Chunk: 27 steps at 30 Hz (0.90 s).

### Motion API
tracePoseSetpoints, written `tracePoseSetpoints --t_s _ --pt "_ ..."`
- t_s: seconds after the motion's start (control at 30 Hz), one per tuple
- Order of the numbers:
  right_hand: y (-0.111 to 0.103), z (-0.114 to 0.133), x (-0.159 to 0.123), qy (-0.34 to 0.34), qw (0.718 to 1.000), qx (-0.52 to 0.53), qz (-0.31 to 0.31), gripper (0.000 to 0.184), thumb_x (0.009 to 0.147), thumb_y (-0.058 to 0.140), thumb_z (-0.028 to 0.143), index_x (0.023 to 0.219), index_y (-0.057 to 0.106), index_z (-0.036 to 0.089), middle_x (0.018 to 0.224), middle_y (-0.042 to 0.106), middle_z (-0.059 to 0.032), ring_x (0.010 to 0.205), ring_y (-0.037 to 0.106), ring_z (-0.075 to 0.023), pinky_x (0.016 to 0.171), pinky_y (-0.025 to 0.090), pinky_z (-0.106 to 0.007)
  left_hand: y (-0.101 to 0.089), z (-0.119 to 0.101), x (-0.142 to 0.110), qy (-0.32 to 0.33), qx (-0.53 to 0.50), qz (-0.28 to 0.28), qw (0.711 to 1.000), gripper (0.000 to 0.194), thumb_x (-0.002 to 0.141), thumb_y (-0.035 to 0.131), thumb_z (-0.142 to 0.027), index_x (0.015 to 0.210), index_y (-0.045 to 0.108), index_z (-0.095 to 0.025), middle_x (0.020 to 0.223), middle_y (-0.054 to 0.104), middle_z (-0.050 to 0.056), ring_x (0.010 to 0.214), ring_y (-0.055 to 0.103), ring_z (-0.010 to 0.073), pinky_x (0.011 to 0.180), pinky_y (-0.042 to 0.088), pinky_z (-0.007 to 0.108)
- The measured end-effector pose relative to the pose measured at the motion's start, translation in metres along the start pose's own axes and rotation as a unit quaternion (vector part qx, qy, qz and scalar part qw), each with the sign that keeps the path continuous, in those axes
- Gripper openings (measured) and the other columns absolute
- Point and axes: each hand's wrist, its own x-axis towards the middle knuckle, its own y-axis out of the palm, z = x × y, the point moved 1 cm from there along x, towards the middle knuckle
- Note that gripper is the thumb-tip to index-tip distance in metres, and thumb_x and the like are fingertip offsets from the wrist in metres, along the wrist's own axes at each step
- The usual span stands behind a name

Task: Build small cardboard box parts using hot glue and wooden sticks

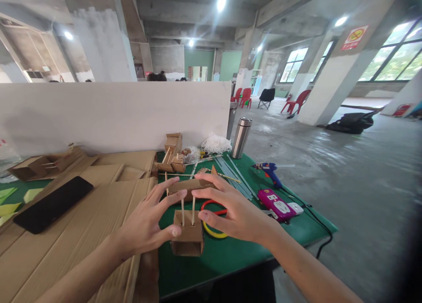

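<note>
A small open-fronted cardboard box (187, 246) sits near the green table's front edge. Two thin wooden sticks (193, 213) rise from it toward a longer cardboard piece (180, 186) behind. My left hand (150, 219) is spread beside the box, its index fingertip by the top of the left stick and its thumb at the box's upper left. Across from it, my right hand (234, 208) has its fingers apart, with a fingertip by the top of the right stick. Scissors with red and yellow handles (212, 233) lie partly hidden under my right hand.
Cardboard sheets (99, 232) with a black phone (54, 204) cover the left side. On the right lie clear glue sticks (235, 180), a blue glue gun (271, 173) and a purple power strip (277, 205). A steel flask (241, 138) stands before a white partition (115, 116).
</note>
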Motion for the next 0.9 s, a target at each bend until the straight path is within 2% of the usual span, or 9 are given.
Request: tracePoseSetpoints --t_s 0.17,0.4,0.53,0.63,0.77,0.9 --pt "0.002 -0.003 -0.001 -0.009 1.000 0.001 -0.008 0.035 0.096 0.056 0.044 0.125 0.059 0.025 0.151 0.041 -0.0125 0.141 0.038 -0.0276 0.111 0.039 -0.050 -0.001 -0.001 0.001 -0.007 -0.003 -0.002 1.000 0.056 0.097 0.043 -0.059 0.145 0.038 -0.031 0.155 0.034 0.015 0.140 0.039 0.0370 0.107 0.043 0.057" --pt "0.004 0.000 -0.001 -0.004 1.000 0.004 0.010 0.036 0.094 0.058 0.042 0.126 0.055 0.025 0.152 0.039 -0.0126 0.142 0.037 -0.0274 0.112 0.039 -0.050 0.002 0.003 -0.002 0.002 -0.032 0.000 0.999 0.062 0.094 0.053 -0.055 0.149 0.032 -0.034 0.155 0.034 0.014 0.142 0.037 0.0364 0.109 0.042 0.057" --pt "0.010 -0.002 -0.007 -0.006 0.998 0.023 0.059 0.058 0.090 0.064 0.040 0.142 0.041 0.029 0.157 0.031 -0.0123 0.146 0.030 -0.0274 0.112 0.039 -0.047 0.013 0.015 -0.005 0.043 -0.074 0.040 0.996 0.096 0.079 0.069 -0.063 0.154 0.014 -0.038 0.156 0.033 0.016 0.143 0.035 0.0381 0.109 0.042 0.056" --pt "0.018 -0.007 -0.013 0.006 0.994 0.044 0.097 0.080 0.084 0.071 0.042 0.151 0.027 0.035 0.162 0.020 -0.0117 0.148 0.026 -0.0301 0.113 0.038 -0.050 0.022 0.025 -0.006 0.076 -0.100 0.037 0.991 0.119 0.068 0.077 -0.065 0.155 0.000 -0.039 0.156 0.034 0.019 0.142 0.037 0.0391 0.108 0.042 0.058" --pt "0.028 -0.013 -0.016 0.028 0.990 0.059 0.127 0.099 0.075 0.080 0.042 0.153 0.020 0.033 0.164 0.012 -0.0136 0.147 0.028 -0.0315 0.114 0.036 -0.049 0.027 0.030 -0.003 0.090 -0.117 0.041 0.988 0.123 0.066 0.078 -0.066 0.155 -0.004 -0.040 0.154 0.039 0.019 0.137 0.046 0.0386 0.104 0.047 0.056" --pt "0.032 -0.015 -0.016 0.034 0.989 0.054 0.134 0.105 0.073 0.082 0.033 0.154 0.015 0.034 0.164 0.013 -0.0126 0.146 0.030 -0.0301 0.114 0.037 -0.046 0.028 0.030 -0.001 0.082 -0.113 0.052 0.989 0.126 0.066 0.082 -0.060 0.154 -0.005 -0.040 0.148 0.050 0.016 0.128 0.057 0.0364 0.098 0.053 0.049"
